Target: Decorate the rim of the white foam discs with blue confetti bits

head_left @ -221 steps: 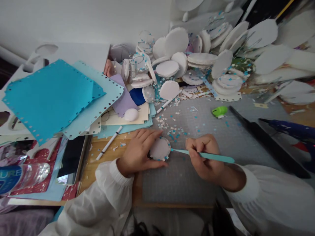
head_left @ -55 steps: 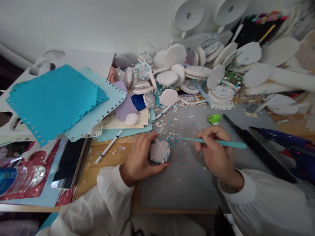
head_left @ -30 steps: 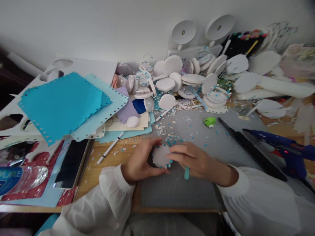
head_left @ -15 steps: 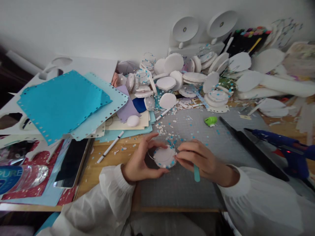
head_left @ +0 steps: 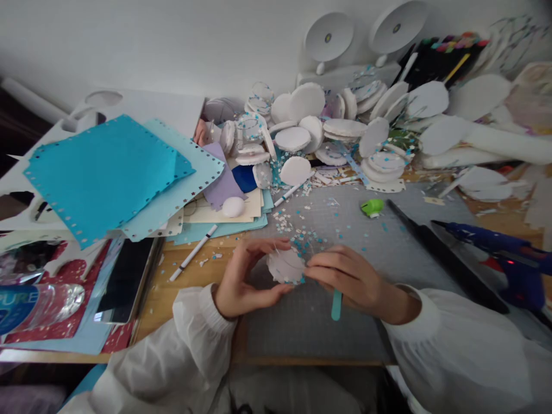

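Observation:
A small white foam disc (head_left: 285, 267) with blue specks round its rim is lifted just above the grey cutting mat (head_left: 328, 328). My left hand (head_left: 244, 277) curls round its left side, thumb below and fingers above. My right hand (head_left: 345, 277) pinches its right edge and also keeps a teal stick (head_left: 336, 305), whose end pokes out below the palm.
A heap of white foam discs (head_left: 336, 129) lies at the back. Blue paper sheets (head_left: 112, 172) are stacked on the left, with a phone (head_left: 123, 279) and a water bottle (head_left: 34, 302). A green punch (head_left: 371, 207), a black ruler (head_left: 444, 259) and a blue glue gun (head_left: 500, 253) lie right. Confetti (head_left: 302, 230) and pens (head_left: 193, 253) are scattered.
My right hand turned the teal stick into its palm and came over to the disc. Both hands have since raised and tilted the disc a little off the mat.

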Demonstrator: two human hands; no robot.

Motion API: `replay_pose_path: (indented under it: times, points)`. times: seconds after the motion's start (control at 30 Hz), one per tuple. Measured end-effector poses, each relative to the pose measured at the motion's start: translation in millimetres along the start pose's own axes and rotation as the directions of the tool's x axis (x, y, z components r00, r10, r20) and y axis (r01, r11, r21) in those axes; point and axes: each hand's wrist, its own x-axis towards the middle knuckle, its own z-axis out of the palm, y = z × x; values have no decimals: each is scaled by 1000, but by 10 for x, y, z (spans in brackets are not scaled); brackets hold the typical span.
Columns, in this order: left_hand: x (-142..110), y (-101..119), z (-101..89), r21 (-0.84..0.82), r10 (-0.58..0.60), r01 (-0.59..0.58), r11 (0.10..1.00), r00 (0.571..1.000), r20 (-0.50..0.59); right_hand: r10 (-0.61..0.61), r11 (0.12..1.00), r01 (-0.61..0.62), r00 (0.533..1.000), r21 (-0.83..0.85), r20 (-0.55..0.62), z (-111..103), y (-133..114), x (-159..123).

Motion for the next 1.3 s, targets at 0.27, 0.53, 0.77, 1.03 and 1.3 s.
replay_pose_path:
  times: [0.27, 0.53, 0.77, 1.03, 1.3]
  points:
    - [104, 125, -53, 202, 54, -83, 976, 987, 148, -8, 999, 8, 1000, -33, -6, -21, 3, 0]
    - [86, 130, -31, 218, 100, -130, 967, 985, 143, -6, 996, 4, 1000, -85, -19, -53, -30, 32]
    - [80, 135, -8, 289, 142, -169, 942, 984, 111, 11, 997, -15, 999, -77, -45, -52, -55, 47]
    - [76, 145, 1, 339, 158, -178, 924, 984, 85, 10, 998, -13, 999, -62, -45, -52, -79, 64]
    - [115, 125, -70, 240, 135, -174, 955, 976, 171, -8, 995, 5, 999, -95, -35, -84, -58, 56]
